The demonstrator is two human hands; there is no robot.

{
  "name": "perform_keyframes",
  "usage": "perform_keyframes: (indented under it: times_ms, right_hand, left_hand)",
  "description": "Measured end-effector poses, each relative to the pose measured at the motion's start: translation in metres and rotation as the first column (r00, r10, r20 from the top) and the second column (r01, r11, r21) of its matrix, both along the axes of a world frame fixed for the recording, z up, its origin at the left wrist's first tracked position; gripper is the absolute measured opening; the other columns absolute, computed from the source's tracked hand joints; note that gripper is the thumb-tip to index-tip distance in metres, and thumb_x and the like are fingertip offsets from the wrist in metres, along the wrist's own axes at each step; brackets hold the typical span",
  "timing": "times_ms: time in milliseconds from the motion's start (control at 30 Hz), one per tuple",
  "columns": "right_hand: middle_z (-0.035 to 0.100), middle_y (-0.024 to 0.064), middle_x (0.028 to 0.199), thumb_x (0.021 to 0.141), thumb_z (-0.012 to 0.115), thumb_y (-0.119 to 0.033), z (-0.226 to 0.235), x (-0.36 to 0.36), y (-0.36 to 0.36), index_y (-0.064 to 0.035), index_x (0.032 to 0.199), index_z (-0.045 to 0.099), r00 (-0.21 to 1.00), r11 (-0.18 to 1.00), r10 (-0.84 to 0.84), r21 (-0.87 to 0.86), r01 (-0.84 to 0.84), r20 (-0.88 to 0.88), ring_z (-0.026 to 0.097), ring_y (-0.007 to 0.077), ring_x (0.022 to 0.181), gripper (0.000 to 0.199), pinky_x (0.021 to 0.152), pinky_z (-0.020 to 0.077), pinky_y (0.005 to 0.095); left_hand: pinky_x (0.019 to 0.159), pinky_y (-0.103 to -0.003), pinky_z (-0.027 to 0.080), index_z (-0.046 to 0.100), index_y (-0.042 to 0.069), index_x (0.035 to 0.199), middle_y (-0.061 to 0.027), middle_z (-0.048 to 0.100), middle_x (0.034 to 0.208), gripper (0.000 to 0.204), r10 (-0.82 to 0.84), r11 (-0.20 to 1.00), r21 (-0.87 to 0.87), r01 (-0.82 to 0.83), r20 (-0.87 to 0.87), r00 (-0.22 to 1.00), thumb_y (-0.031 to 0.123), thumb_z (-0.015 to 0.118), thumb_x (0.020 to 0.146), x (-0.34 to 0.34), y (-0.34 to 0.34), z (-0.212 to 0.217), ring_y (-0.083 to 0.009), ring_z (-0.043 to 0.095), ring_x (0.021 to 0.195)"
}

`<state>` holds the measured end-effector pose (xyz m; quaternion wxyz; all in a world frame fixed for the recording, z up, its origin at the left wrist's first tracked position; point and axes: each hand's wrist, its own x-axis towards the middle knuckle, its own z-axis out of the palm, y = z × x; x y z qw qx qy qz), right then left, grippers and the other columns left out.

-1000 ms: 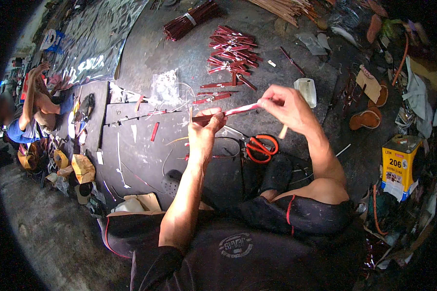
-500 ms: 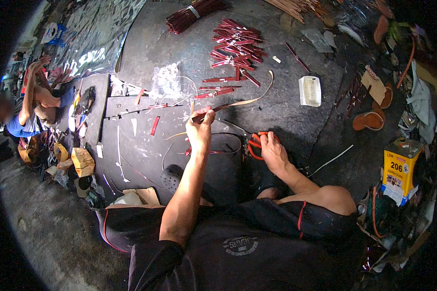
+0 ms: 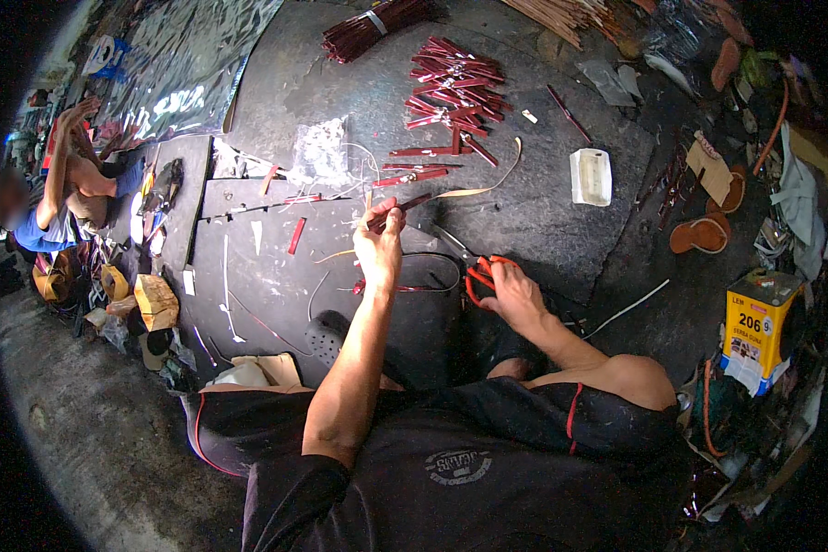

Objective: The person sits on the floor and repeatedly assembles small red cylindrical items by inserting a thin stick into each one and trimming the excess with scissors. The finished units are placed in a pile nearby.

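Left hand (image 3: 380, 237) is pinching a narrow, dark red, glossy strip (image 3: 415, 202) between thumb and fingers; strip is sticking out to the right, above the dark grey, scuffed work surface (image 3: 543, 216). A long, thin, tan tail (image 3: 488, 191) is trailing from its right end, curving upward. Right hand (image 3: 517, 293) is grasping the orange-red looped handles of metal-bladed scissors (image 3: 480, 276); which fingers are sitting inside the loops, can't tell. Blades are pointing up-left, toward the left hand, apart from the strip. Whether scissors are touching the surface, can't tell.

Beyond the left hand, a heaped pile of short, dark red, shiny strips (image 3: 455, 87) is lying on the surface; a long, dark red, banded bundle (image 3: 368, 35) is lying up-left of it. A crumpled, clear plastic bag (image 3: 322, 155) is lying left of the pile. A white, shallow, rectangular tray (image 3: 591, 178) is sitting to the right. A yellow, square-sided can (image 3: 759, 322) is standing far right. Another person (image 3: 74, 179) is sitting far left.
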<state>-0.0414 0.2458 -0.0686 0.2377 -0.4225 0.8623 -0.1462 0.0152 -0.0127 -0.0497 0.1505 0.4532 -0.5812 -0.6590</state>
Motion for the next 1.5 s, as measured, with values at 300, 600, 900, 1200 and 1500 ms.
perform_keyframes:
  times_ms: [300, 600, 900, 1200, 1500]
  right_hand:
    - [0.062, 0.0067, 0.080, 0.091, 0.065, -0.046, 0.023, -0.005, -0.010, -0.0023, 0.099, 0.058, 0.659, 0.851, -0.164, -0.233, 0.471, 0.734, 0.065, 0.0191, 0.069, 0.045, 0.062, 0.0546, 0.0338]
    - [0.054, 0.0047, 0.073, 0.092, 0.051, -0.064, 0.021, -0.016, -0.023, -0.0009, 0.118, 0.057, 0.075, 0.895, -0.149, 0.102, 0.435, 0.986, 0.057, 0.0143, 0.061, 0.068, 0.060, 0.0527, 0.0315]
    - [0.054, 0.0048, 0.069, 0.091, 0.034, -0.075, 0.044, -0.028, -0.039, -0.0044, 0.094, 0.048, 0.412, 0.954, -0.122, -0.007, 0.299, 0.903, 0.059, 0.0181, 0.060, 0.072, 0.059, 0.0503, 0.0337]
    - [0.056, 0.0062, 0.073, 0.089, 0.034, -0.077, 0.052, -0.031, -0.042, -0.0025, 0.098, 0.049, 0.425, 0.965, -0.110, -0.007, 0.263, 0.899, 0.061, 0.0182, 0.064, 0.076, 0.061, 0.0512, 0.0333]
    - [0.069, 0.0210, 0.086, 0.076, 0.071, -0.064, 0.058, -0.047, 0.000, -0.0032, 0.107, 0.053, 0.936, 0.987, -0.157, 0.007, 0.163, 0.314, 0.067, 0.0434, 0.084, 0.071, 0.073, 0.0513, 0.0502]
  left_hand:
    - [0.077, -0.027, 0.054, 0.064, 0.002, 0.112, -0.0121, 0.068, 0.104, 0.025, 0.026, 1.000, -0.007, -0.026, -0.014, 1.000, 0.017, 0.066, 0.093, 0.003, 0.000, -0.002, -0.0182, 0.067, 0.094]
    - [0.085, -0.029, 0.054, 0.062, -0.003, 0.111, -0.0121, 0.067, 0.108, 0.023, 0.060, 0.996, 0.071, -0.054, -0.091, 0.994, 0.011, 0.064, 0.093, 0.000, 0.002, 0.002, -0.0186, 0.067, 0.094]
    - [0.091, -0.033, 0.053, 0.059, -0.007, 0.116, -0.0158, 0.064, 0.116, 0.033, 0.034, 0.969, 0.246, -0.019, -0.055, 0.998, 0.017, 0.062, 0.094, 0.001, 0.004, 0.009, -0.0244, 0.066, 0.100]
    - [0.093, -0.032, 0.052, 0.057, -0.007, 0.122, -0.0139, 0.062, 0.119, 0.038, 0.112, 0.932, 0.360, -0.050, -0.155, 0.982, 0.019, 0.062, 0.094, 0.001, 0.004, 0.007, -0.0247, 0.065, 0.102]
    - [0.074, -0.027, 0.056, 0.059, 0.003, 0.123, -0.0098, 0.067, 0.113, 0.033, 0.003, 0.990, -0.140, -0.031, -0.193, 0.981, 0.016, 0.065, 0.093, -0.007, -0.003, 0.030, -0.0143, 0.064, 0.096]
